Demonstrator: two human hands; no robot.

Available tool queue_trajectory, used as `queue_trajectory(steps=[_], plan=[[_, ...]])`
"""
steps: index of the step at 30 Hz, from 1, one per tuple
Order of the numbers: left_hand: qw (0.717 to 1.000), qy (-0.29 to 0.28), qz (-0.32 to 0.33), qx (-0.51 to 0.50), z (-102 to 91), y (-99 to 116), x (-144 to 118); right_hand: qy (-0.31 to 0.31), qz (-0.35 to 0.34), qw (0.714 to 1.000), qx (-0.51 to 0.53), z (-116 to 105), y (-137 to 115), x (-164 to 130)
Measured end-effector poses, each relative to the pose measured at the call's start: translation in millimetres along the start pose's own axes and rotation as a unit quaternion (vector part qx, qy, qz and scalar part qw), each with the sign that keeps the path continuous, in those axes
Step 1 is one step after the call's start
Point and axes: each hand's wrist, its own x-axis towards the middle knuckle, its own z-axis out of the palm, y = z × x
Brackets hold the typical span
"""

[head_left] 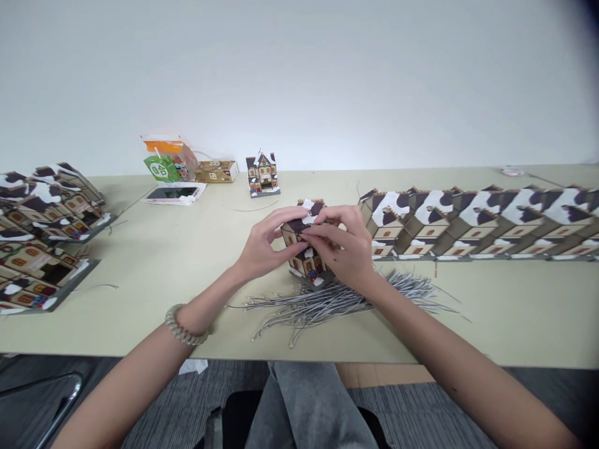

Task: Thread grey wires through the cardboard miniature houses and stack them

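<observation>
A small model house [306,263] with a dark, snow-topped roof stands on the table right in front of me. My left hand [266,243] is around its left side, fingers on the roof and thumb against the front. My right hand [344,243] is at the roof's right side, thumb and forefinger pinched together near the gable. Whatever that pinch holds is too small to make out. Under and beside the house lies a loose bundle of thin grey cords [322,305], partly covered by my right hand and wrist.
Several similar houses form a row [477,224] at right; more are stacked [60,212] at left. One small house [263,174] stands at the back, beside a gold box [216,171], an orange snack bag [171,156] and a phone [173,193]. The table's front edge [234,357] is close.
</observation>
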Motion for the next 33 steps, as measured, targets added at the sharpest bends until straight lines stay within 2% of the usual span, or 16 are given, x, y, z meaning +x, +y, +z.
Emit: queue_trajectory(steps=[17, 23, 33], plan=[[1.000, -0.002, 0.004, 0.017, -0.3, -1.7, -0.5, -0.015, -0.058, 0.998, -0.011, -0.7, 4.0, 1.6], [1.000, 0.006, 0.004, 0.017, 1.2, 0.1, -0.3, -0.011, -0.045, 0.999, -0.007, 0.4, 4.1, 0.7], [0.999, 0.037, -0.028, -0.025, 2.6, -2.9, 1.1, -0.022, 0.019, 1.000, 0.004, -0.1, 0.2, -0.2]])
